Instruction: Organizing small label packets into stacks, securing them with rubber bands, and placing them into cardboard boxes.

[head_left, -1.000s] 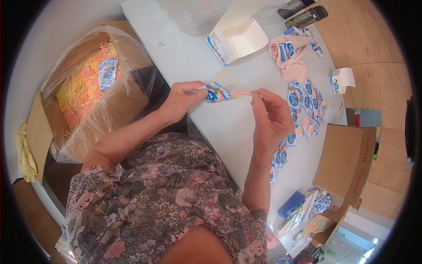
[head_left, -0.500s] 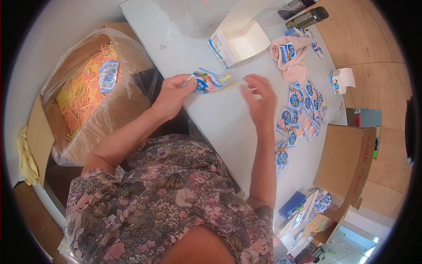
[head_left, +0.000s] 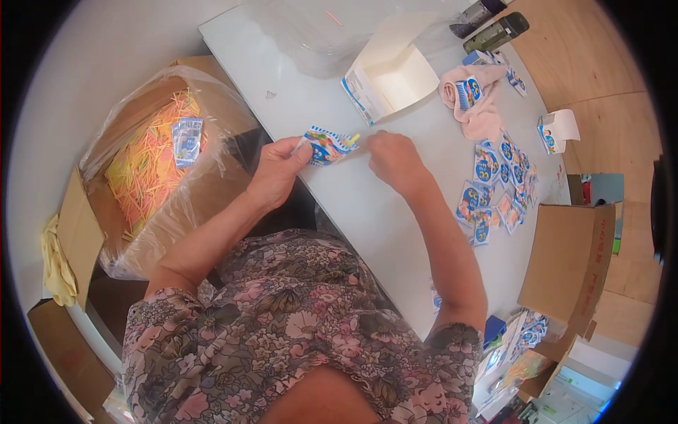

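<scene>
The left hand pinched a blue-and-white packet between thumb and fingers, above the white table; a yellow stick tip showed at the packet's right end; the right hand hung just beside it, fingers curled (whether they pinched anything, I could not tell); an open white box stood beyond.

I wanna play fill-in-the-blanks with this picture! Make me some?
1. The ____ hand holds a packet.
2. Thin sticks lie in a plastic-lined box made of ____.
3. Another packet lies on the ____ cloth.

Missing words: left; cardboard; pink.
</scene>
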### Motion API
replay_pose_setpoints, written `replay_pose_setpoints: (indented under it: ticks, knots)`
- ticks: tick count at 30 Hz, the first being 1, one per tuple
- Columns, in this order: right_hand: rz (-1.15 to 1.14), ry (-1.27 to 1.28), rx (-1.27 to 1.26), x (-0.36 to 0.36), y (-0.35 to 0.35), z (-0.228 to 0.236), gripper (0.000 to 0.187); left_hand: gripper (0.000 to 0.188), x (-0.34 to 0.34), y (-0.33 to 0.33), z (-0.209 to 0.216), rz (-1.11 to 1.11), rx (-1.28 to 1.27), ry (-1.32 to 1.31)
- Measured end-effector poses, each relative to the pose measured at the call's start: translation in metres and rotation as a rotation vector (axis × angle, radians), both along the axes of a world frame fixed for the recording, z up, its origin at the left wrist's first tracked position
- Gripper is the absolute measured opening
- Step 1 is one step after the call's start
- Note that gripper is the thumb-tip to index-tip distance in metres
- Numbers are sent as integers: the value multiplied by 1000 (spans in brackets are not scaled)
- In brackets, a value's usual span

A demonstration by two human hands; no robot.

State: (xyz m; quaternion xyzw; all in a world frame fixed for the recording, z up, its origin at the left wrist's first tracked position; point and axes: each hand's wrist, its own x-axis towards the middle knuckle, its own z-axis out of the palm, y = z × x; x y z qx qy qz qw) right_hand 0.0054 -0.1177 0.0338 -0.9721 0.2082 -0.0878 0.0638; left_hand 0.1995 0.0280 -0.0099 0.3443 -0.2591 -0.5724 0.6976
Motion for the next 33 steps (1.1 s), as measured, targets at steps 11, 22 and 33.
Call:
replay_pose_setpoints:
  ticks: [11, 22, 33]
  knots:
    - [-368, -1208, 939, 2, 77, 87, 8, 18, -11, -5, -2, 6, 33, -83]
    - [-401, -1059, 761, 1, 79, 60, 11, 24, -18, -3, -5, -57, -24, -113]
    - [-404, -1271, 705, -5, 84, 49, 14, 25, -26, -6, -1, -97, -15, -34]
